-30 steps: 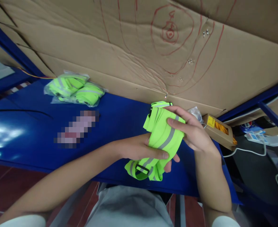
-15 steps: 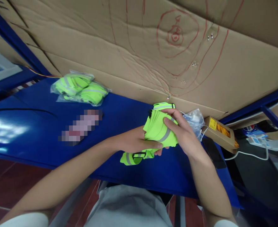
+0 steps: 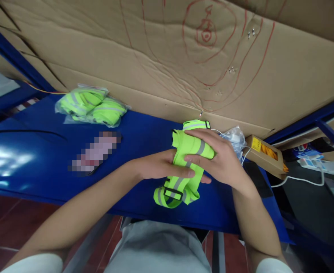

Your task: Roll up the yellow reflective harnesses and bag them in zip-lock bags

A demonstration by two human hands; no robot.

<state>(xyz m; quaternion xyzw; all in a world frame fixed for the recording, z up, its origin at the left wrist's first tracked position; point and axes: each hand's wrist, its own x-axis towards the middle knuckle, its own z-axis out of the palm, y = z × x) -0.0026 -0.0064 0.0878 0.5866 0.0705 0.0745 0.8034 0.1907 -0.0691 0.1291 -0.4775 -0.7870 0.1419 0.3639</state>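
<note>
A neon yellow-green reflective strap (image 3: 192,146) with grey stripes is partly rolled up between my hands, above the blue table. My left hand (image 3: 163,167) grips it from the left, thumb on top and fingers underneath, some tips showing at the right. My right hand (image 3: 216,157) wraps over the roll from the right, its thumb lying across the front. Below my left thumb hangs a loose end with a black buckle (image 3: 173,193). Behind the roll, another neon piece with a black buckle (image 3: 196,124) shows near the cardboard; whether it joins the roll is hidden.
Clear bags of neon straps (image 3: 90,106) lie at the back left, near a pixelated object (image 3: 95,152). To the right are a crumpled plastic bag (image 3: 235,137), a cardboard box (image 3: 266,155), a dark phone-like slab (image 3: 257,180) and white cables. A cardboard wall (image 3: 161,76) stands behind.
The fanned layers in my hands have become a tighter roll, with my right hand closed further over it. The buckled end hangs lower and more to the right. The view shifted slightly.
</note>
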